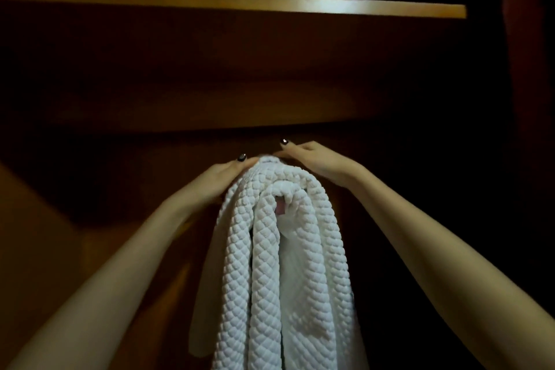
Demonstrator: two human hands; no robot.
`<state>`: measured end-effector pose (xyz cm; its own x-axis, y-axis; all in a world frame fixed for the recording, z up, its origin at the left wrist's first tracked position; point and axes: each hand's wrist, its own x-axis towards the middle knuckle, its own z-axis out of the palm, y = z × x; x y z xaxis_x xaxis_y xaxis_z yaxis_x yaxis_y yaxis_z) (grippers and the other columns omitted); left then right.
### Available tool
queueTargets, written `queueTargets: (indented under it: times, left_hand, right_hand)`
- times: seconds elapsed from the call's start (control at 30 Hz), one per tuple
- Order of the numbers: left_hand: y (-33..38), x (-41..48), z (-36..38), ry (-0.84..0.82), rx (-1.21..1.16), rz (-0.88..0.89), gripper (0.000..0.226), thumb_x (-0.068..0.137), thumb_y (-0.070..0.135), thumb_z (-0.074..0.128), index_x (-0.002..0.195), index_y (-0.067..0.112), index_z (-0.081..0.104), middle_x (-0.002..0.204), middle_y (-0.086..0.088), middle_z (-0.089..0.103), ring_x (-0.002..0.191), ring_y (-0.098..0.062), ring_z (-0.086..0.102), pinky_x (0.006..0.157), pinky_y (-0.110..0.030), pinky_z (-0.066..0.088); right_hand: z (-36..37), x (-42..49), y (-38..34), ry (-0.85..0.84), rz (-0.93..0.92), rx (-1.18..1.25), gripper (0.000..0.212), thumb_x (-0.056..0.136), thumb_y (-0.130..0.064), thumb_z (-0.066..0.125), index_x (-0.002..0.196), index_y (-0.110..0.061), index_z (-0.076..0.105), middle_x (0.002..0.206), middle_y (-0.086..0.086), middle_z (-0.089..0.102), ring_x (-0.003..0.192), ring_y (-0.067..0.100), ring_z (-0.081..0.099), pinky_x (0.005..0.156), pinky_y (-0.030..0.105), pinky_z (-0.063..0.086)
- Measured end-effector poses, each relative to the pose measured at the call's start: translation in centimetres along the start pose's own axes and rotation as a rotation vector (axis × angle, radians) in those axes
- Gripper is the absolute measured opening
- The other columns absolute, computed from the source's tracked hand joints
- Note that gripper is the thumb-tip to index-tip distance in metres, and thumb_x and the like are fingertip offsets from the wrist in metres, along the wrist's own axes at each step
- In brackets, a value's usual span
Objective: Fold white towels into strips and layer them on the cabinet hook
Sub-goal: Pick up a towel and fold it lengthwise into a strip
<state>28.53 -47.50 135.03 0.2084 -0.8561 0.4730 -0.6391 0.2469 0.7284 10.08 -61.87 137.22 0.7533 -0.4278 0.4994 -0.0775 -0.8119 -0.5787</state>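
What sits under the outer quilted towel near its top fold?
A smoother white layer shows in the gap under the quilted towel, with a small pink tab beside it. The hook itself is covered and cannot be seen.

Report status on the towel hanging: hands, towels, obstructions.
Left hand grips top fold of white towels. Right hand rests straight fingers on top. Towels draped, hanging in strips; hook hidden beneath. No obstruction seen.

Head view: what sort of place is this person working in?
Likely inside a dim wooden wardrobe or cabinet: a wooden shelf overhead, dark wood panels behind, white towels draped over a hidden hook.
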Motion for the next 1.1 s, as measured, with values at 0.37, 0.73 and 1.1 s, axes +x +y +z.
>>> queueTargets:
  times: [0.37, 0.73, 1.1]
  left_hand:
    - [2.9, -4.0, 1.6, 0.14, 0.063, 0.063, 0.031, 0.101, 0.039, 0.042, 0.117, 0.027, 0.066, 0.106, 0.009, 0.069, 0.093, 0.003, 0.065, 0.068, -0.007, 0.047]
    - [2.2, -22.9, 12.3, 0.445, 0.541, 0.183, 0.04, 0.096, 0.019, 0.055, 0.135, 0.01, 0.054, 0.144, -0.011, 0.047, 0.136, -0.023, 0.037, 0.11, -0.028, 0.024]
    - [-12.5, -42.8, 25.1, 0.052, 0.628, -0.345, 0.05, 0.101, 0.032, 0.048, 0.147, 0.02, 0.037, 0.155, -0.002, 0.032, 0.145, -0.02, 0.022, 0.116, -0.04, 0.022]
  right_hand:
    - [0.0, -4.6, -1.3, -0.005, -0.01, 0.084, 0.048, 0.101, -0.055, 0.034, 0.117, -0.026, 0.068, 0.111, -0.013, 0.069, 0.09, -0.008, 0.065, 0.084, 0.013, 0.045]
    - [7.7, -23.4, -2.3, 0.19, -0.183, -0.147, 0.049, 0.099, -0.027, 0.051, 0.146, -0.016, 0.042, 0.151, 0.004, 0.04, 0.14, 0.016, 0.033, 0.108, 0.022, 0.022]
    - [23.8, -41.1, 8.0, -0.379, 0.151, -0.275, 0.052, 0.1, -0.027, 0.051, 0.149, -0.019, 0.036, 0.157, 0.012, 0.028, 0.147, 0.027, 0.021, 0.119, 0.045, 0.022]
